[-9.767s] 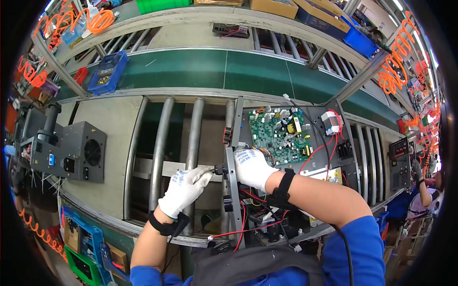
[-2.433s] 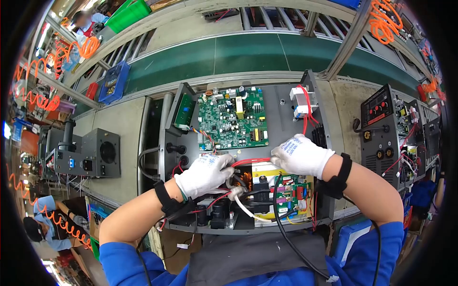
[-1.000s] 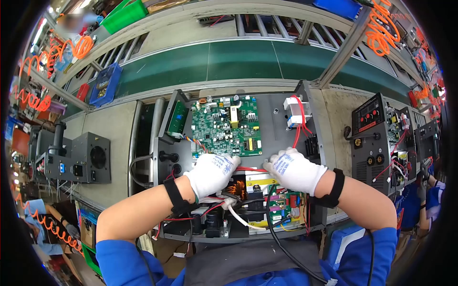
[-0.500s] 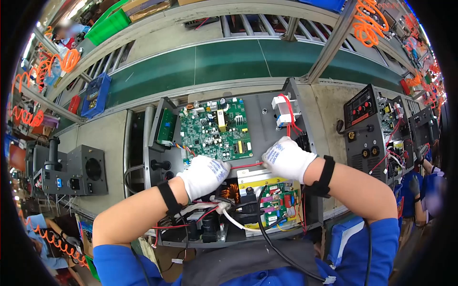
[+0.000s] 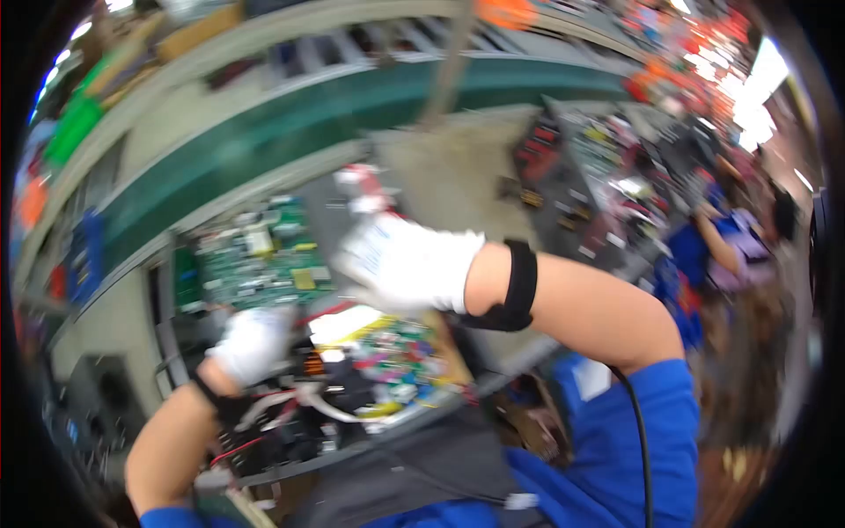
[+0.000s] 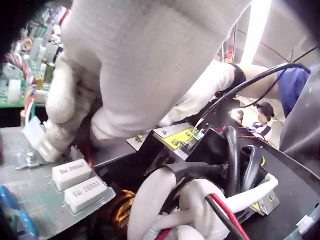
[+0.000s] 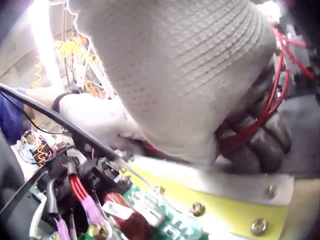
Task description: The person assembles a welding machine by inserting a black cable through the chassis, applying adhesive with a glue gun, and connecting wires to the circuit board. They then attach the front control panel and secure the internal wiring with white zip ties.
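Both hands wear white knit gloves over an open dark metal chassis point(image 5: 321, 198). My right hand point(image 5: 400, 264) curls its fingers round a bundle of red wires point(image 7: 250, 135), which loops up to a white block-shaped part point(image 5: 356, 180). The red wires run leftward to my left hand point(image 5: 255, 339), whose bent fingers pinch them, the grip partly hidden by the glove. Its fingertips are right at a white plug point(image 6: 40, 142) with coloured leads, beside two white resistors point(image 6: 72, 175) on a small board. A large green circuit board point(image 5: 264, 255) lies beyond the hands.
A yellow-insulated metal strip point(image 7: 190, 202) with screws runs below the right hand. Thick black and white cables point(image 6: 150, 200) crowd the chassis front. Another open machine point(image 5: 563, 176) stands right, a dark unit point(image 5: 97, 396) left. A person point(image 5: 739, 246) is at the right.
The head view has swung to the right and blurred, so the chassis now appears further left. Both hands stay on the red wires, which they held half a second ago.
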The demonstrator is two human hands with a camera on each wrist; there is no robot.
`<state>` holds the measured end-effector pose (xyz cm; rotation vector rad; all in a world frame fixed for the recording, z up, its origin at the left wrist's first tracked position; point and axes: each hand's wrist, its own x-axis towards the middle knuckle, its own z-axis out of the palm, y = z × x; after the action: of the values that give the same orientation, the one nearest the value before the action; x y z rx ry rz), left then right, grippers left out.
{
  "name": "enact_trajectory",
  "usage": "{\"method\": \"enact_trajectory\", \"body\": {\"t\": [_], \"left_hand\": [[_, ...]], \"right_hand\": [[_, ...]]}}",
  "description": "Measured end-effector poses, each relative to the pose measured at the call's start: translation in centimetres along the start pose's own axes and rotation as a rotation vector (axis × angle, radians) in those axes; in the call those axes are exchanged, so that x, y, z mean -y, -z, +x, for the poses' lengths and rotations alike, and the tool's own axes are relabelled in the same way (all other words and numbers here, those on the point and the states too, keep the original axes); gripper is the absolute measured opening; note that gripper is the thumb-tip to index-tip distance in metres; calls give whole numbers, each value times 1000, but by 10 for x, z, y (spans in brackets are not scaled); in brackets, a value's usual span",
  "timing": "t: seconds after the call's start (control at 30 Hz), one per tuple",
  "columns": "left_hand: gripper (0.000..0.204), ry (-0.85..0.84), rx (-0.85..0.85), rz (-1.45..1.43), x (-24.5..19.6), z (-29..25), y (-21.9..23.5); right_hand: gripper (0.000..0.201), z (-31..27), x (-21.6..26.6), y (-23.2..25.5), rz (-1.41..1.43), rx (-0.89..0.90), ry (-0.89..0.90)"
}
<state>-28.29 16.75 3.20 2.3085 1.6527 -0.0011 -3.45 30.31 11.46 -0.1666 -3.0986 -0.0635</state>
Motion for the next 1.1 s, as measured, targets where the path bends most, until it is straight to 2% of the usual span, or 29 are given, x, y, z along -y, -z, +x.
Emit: {"method": "enact_trajectory", "body": {"t": [0.03, 0.07, 0.1, 0.13, 0.17, 0.2, 0.23, 0.27, 0.3, 0.33, 0.37, 0.4, 0.43, 0.47, 0.5, 0.53, 0.57, 0.63, 0.7, 0.8, 0.87, 0.9, 0.97, 1.0, 1.03, 1.1], "left_hand": [[18, 37, 40, -110, -7, 3, 13], [21, 227, 164, -226, -18, 4, 26], [23, 228, 99, -169, -9, -1, 14], [21, 185, 24, -141, -3, -5, 6], [17, 185, 24, -92, 6, -7, -3], [13, 105, 2, 23, 15, -8, -17], [12, 24, 85, 170, 15, -3, -21], [11, -17, 124, 259, 10, 0, -20], [11, -53, 154, 352, 6, 2, -19], [13, -78, 175, 396, 6, 4, -18], [13, -89, 166, 411, 9, 5, -15], [15, -89, 171, 353, 12, 6, -11], [17, -90, 178, 296, 12, 10, -3], [21, -66, 146, 223, 5, 12, 12], [23, 152, 204, 1, -24, 17, 36], [24, 157, 110, -22, -26, 17, 43], [25, 161, 19, -45, -26, 17, 48], [25, 178, 28, -32, -24, 15, 60], [24, 147, -114, -57, -34, 6, 69], [24, 86, -142, 5, -55, -13, 78], [24, 41, -171, 8, -55, -28, 75], [24, 39, -173, -1, -55, -34, 74], [25, 133, -126, -130, -54, -45, 70], [27, 116, -149, -110, -40, -52, 62], [27, 108, -157, -119, -43, -52, 64], [26, 230, -53, -218, -54, -53, 73]], "right_hand": [[24, -22, -2, 35, 264, -171, -169], [24, -57, 1, 79, 437, -247, -316], [25, -95, 5, 112, 608, -349, -450], [24, -137, 7, 125, 448, -445, -590], [25, -179, 13, 140, 280, -538, -708], [23, -229, 24, 147, 207, -505, -897], [21, -283, 34, 147, 130, -471, -1076], [18, -330, 52, 140, 117, -415, -1163], [18, -373, 76, 122, 300, -388, -1510], [18, -410, 97, 95, 380, -356, -1548], [18, -445, 115, 60, 434, -204, -1589], [22, -464, 133, 21, 372, -41, -1655], [27, -473, 146, -15, 476, 96, -1749], [33, -484, 155, -59, 466, 166, -1760], [40, -481, 164, -87, 586, 113, -1891], [49, -474, 164, -109, 571, 140, -1935], [49, -468, 164, -127, 585, 129, -1936], [47, -457, 160, -155, 273, -87, -1949], [48, -457, 150, -169, 288, -65, -1981], [41, -470, 148, -166, 359, -137, -1978], [27, -488, 155, -152, 780, -622, -2088], [27, -493, 160, -144, 769, -617, -2090], [19, -496, 175, -119, 846, -1008, -2189], [19, -503, 182, -116, 904, -1191, -2164], [19, -508, 189, -114, 886, -1196, -2162], [21, -519, 198, -114, 879, -1767, -1939]]}}
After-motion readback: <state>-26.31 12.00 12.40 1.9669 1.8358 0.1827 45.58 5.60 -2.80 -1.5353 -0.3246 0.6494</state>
